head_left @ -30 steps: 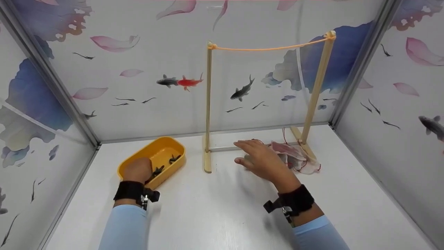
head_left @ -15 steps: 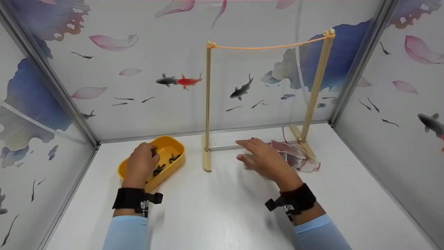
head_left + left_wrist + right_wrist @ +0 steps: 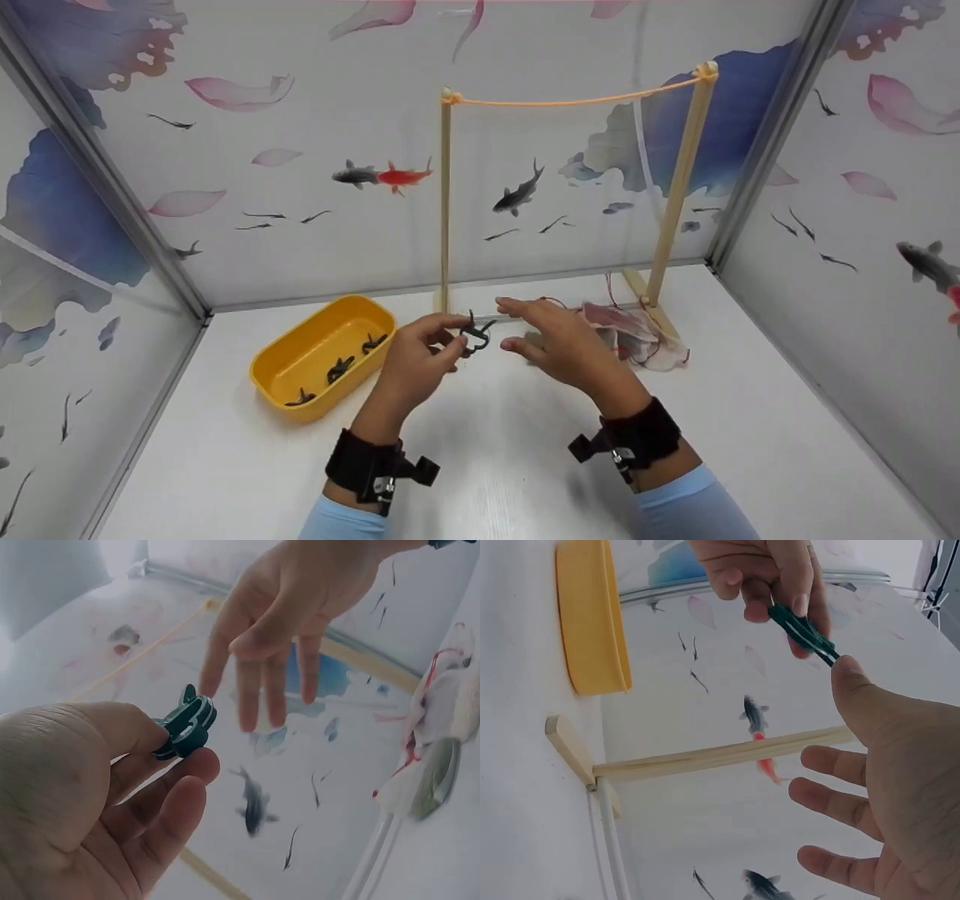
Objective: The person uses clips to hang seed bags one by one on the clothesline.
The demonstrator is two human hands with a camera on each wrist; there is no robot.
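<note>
My left hand (image 3: 416, 360) pinches a dark green spring clip (image 3: 475, 334) between thumb and fingers, just above the table in the head view. The left wrist view shows the same clip (image 3: 187, 724) at the fingertips. My right hand (image 3: 570, 349) is held opposite, fingers extended, thumb apart, holding nothing. A small gap parts it from the clip in the head view; in the right wrist view its thumb overlaps the clip's (image 3: 802, 630) tip, and contact cannot be told. A yellow tub (image 3: 352, 394) at left holds three similar dark clips (image 3: 340, 369).
Behind my hands stands a wooden frame, its right post (image 3: 682, 187) tied to the left one by a sagging orange cord (image 3: 577, 102). A crumpled pale pink sheer fabric bundle with red strings (image 3: 622, 330) lies at the frame's right foot. Patterned walls (image 3: 300, 247) enclose the table.
My left hand has come out of the yellow tub with a clip and moved right, toward my right hand. The right hand has stayed almost in place.
</note>
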